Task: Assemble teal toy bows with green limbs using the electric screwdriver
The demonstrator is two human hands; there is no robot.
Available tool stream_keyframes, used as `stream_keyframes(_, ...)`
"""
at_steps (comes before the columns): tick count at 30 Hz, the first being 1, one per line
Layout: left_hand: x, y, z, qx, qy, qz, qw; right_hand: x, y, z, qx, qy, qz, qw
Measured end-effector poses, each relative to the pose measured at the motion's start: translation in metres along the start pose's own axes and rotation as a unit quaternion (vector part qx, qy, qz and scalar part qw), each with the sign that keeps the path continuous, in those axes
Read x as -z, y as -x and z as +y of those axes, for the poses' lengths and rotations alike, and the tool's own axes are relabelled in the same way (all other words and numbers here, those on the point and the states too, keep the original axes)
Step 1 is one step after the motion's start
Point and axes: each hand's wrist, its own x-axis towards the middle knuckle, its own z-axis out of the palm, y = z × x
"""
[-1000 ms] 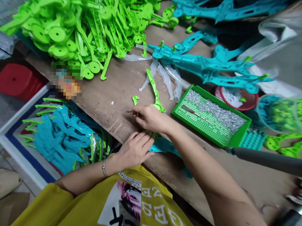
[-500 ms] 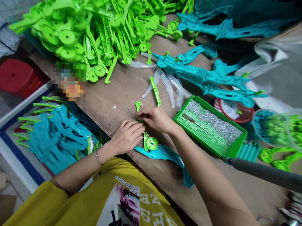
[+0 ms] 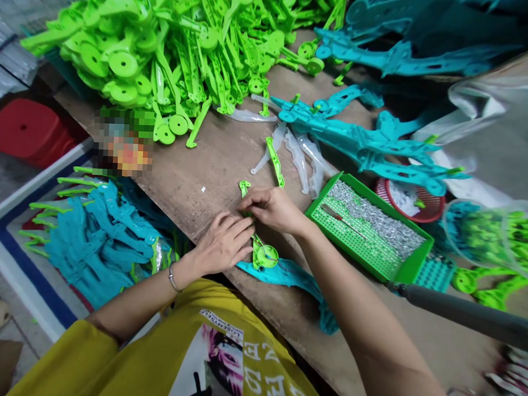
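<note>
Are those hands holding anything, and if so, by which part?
The left hand lies over a green part, near its round end; the right hand is bunched close by. Whether either actually grips it cannot be told; the contact is hidden.

The place was a workshop.
Lime-green plastic parts [image 3: 123, 63] lay heaped on a scuffed brown worktable [image 3: 173, 173], turquoise ones [image 3: 106, 246] crowded a bin [image 3: 37, 181] beside it, and a perforated green tray [image 3: 416, 258] held a screwdriver-like tool [image 3: 332, 212] and many small silvery pieces [image 3: 372, 208].
</note>
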Motion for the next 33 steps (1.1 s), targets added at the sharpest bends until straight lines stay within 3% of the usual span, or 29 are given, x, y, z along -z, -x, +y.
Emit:
stream_keyframes(10,-0.003,0.002,-0.002,0.008,0.045,0.016,0.999,0.007,0.003,-0.005,0.009,0.015,0.019,1.000)
stream_keyframes(22,-0.001,0.002,-0.002,0.014,0.006,0.004,1.000,-0.006,-0.001,0.005,0.011,0.078,0.070,0.994)
stream_keyframes(33,0.002,0.001,-0.002,0.018,0.005,0.007,1.000,-0.010,0.002,0.006,0.029,0.116,0.077,0.990)
